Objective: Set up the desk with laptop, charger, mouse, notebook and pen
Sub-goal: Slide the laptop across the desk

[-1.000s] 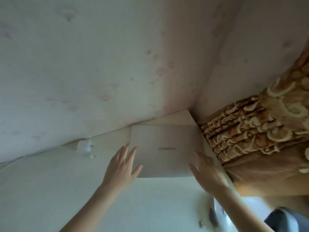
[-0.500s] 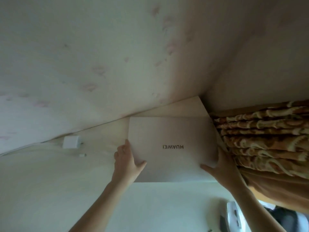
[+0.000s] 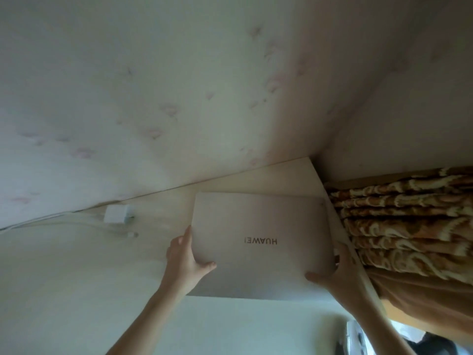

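a closed, pale silver huawei laptop (image 3: 258, 242), its logo upside down to the wearer, lies at the desk's (image 3: 64, 290) far right corner beside a patterned brown curtain (image 3: 409, 221). the left hand (image 3: 185, 260) clasps its left edge, the right hand (image 3: 335, 274) its right corner, thumbs on the lid. a white charger (image 3: 116, 213) sits near the wall.

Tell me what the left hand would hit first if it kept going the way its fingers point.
The left hand, gripping the laptop by its left edge, points toward the wall. Bare desk lies ahead, so probably the wall first; depth is unclear.
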